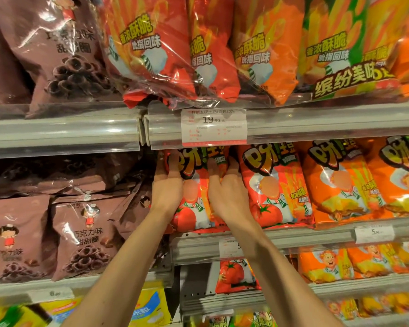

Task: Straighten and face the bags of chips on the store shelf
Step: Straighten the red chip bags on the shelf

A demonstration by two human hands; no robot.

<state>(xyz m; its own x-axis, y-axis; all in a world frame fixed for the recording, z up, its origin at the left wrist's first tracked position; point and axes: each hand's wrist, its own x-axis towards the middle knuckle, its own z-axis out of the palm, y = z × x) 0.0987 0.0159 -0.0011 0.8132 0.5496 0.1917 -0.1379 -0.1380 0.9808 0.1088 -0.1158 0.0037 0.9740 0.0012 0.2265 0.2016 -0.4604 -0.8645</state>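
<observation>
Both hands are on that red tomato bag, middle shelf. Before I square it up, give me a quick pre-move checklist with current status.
1. Left hand on the red tomato bag: ok, fingers lie on its left edge.
2. Right hand on the same bag: ok, fingers spread on its front.
3. Firm grip either side: cannot tell, fingertips are partly hidden.
4. Bag front facing out: ok, print shows.
5. Bag top clear of the price tag: not ok, the tag and rail overlap it.
6. Neighbouring red bag upright: ok, leaning slightly.
</observation>
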